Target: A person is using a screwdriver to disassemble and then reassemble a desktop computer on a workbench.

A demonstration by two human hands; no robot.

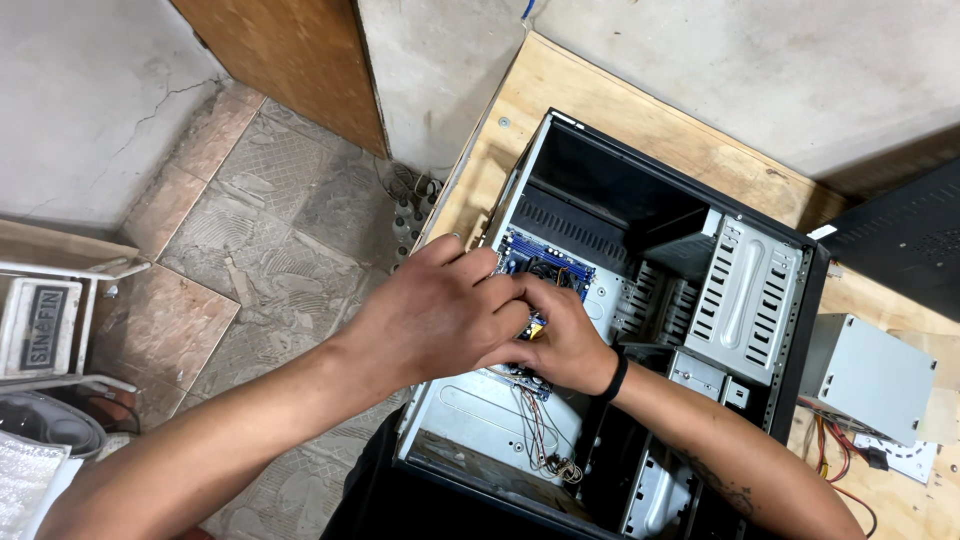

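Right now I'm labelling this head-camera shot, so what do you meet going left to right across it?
White box → tiled floor → left hand → blue motherboard → metal drive cage → grey power supply.

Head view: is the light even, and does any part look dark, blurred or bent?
Head view: soft, even light with no glare; the open black computer case is shadowed in its upper corner; the left hand and right hand over the blue circuit board are sharp; the light wooden table edges bow slightly, as through a wide lens.

Plywood bench [600, 95] (computer case [640, 330], power supply [868, 375])
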